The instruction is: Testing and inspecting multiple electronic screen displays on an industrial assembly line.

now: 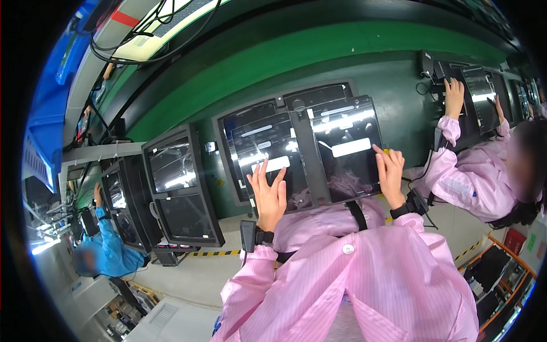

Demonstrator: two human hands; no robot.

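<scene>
A black two-part tray lies before me on the green bench, resting over another dark tray. A glossy black panel sits in its left part, and a second glossy black panel in its right part. Both reflect strip lights and carry a bright white rectangle. My left hand is open over the lower part of the left panel, fingers stretched out. At the right panel's outer edge my right hand has its fingers extended, the index fingertip at the rim. Neither hand grasps anything visible.
More black trays with panels stand to the left. A co-worker in blue is beyond them. At right, a co-worker in pink handles another black panel. Cables hang at upper left. An orange-framed cart stands lower right.
</scene>
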